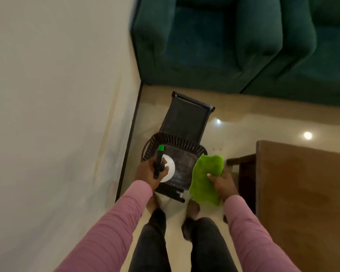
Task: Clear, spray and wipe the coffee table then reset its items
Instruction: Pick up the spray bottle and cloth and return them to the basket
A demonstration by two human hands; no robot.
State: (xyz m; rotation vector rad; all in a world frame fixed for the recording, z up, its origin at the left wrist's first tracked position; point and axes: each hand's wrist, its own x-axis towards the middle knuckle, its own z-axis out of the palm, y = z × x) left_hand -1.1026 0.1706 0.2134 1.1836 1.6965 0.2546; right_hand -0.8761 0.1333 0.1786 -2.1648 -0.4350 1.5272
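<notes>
Head view: person stands holding spray bottle (168, 169) and green cloth (205, 178), coffee table (302, 193) at right.
Left hand (145, 170) has its fingers curled round the bottle's black neck, with the green nozzle pointing away and the white body below. Right hand (223, 183) pinches the cloth, thumb on top, and the cloth hangs loose. Both are held over a black slatted stand (185, 122) on the floor, just left of the brown wooden table. Green sofa (243, 46) beyond.
</notes>
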